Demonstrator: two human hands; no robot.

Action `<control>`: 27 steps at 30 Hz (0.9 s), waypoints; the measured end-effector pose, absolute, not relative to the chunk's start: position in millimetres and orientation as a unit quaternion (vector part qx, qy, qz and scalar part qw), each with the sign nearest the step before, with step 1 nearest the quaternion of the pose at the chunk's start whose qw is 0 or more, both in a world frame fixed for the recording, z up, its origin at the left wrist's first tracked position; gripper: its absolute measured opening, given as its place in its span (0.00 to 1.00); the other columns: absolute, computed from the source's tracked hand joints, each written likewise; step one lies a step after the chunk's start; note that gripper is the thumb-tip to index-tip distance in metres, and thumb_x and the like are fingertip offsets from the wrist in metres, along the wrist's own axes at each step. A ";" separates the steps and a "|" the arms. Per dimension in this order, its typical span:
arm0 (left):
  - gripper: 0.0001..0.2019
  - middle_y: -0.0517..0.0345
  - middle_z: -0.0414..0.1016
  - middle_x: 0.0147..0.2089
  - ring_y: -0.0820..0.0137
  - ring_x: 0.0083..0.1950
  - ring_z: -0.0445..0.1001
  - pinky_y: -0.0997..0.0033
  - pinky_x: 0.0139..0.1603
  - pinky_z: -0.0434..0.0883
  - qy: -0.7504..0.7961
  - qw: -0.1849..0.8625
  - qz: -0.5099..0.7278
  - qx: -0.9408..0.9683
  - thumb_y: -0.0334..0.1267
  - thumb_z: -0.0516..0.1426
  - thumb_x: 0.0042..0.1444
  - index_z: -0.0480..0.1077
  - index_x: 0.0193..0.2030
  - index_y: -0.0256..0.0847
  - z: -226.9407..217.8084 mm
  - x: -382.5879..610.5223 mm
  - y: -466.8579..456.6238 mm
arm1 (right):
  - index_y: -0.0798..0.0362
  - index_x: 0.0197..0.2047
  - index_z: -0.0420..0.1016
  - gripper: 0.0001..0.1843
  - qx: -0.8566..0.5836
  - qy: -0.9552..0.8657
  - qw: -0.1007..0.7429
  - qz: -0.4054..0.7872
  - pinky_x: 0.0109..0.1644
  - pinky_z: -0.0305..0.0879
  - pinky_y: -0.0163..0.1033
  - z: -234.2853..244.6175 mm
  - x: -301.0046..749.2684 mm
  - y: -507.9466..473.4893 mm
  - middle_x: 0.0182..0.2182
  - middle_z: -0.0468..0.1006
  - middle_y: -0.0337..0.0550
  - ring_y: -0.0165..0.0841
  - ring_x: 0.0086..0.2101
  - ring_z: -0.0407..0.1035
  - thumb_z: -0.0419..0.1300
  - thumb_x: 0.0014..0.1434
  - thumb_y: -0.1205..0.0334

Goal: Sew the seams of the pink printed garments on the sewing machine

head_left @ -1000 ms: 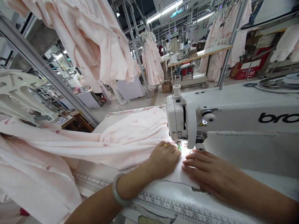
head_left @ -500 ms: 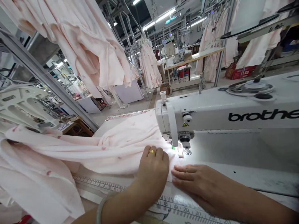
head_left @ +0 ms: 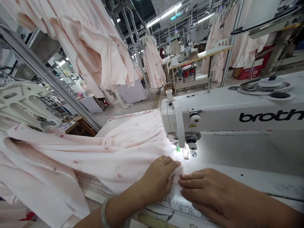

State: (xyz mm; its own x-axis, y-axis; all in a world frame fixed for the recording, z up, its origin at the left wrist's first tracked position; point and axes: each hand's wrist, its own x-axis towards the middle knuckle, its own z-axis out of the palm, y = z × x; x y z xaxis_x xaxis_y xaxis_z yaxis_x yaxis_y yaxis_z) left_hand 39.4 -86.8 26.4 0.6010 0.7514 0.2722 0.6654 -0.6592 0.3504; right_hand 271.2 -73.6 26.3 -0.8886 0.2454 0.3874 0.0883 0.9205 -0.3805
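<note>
A pale pink garment [head_left: 133, 148] with small reddish motifs lies across the sewing machine's bed, its right edge by the lit needle area. My left hand [head_left: 159, 177], with a ring and a bangle, pinches that edge between thumb and fingers just in front of the presser foot [head_left: 178, 148]. Flat beside it lies my right hand [head_left: 209, 190], fingers stretched out and close together, the tips touching the garment's edge. The white sewing machine head [head_left: 175, 120] stands just beyond both hands. The right thumb is mostly hidden.
A printed ruler scale [head_left: 180, 210] runs along the table's front. More pink garments [head_left: 95, 47] hang at the upper left, near a slanted metal rail [head_left: 47, 76]. White plastic hangers [head_left: 26, 101] are at the left. Other worktables [head_left: 201, 57] stand behind.
My left hand has gone from curled fingers on the cloth to a reach rightward at its edge. The garment's front part spreads lower over the ruler. The view has shifted slightly.
</note>
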 end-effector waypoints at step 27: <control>0.18 0.50 0.77 0.53 0.64 0.52 0.75 0.63 0.56 0.71 0.295 0.115 0.169 0.933 0.30 0.58 0.53 0.71 0.52 0.39 21.6 29.8 -38.0 | 0.52 0.59 0.75 0.21 -0.145 -0.965 0.125 0.181 0.68 0.64 0.50 29.3 274.1 -69.5 0.59 0.77 0.49 0.43 0.63 0.67 0.59 0.63 0.65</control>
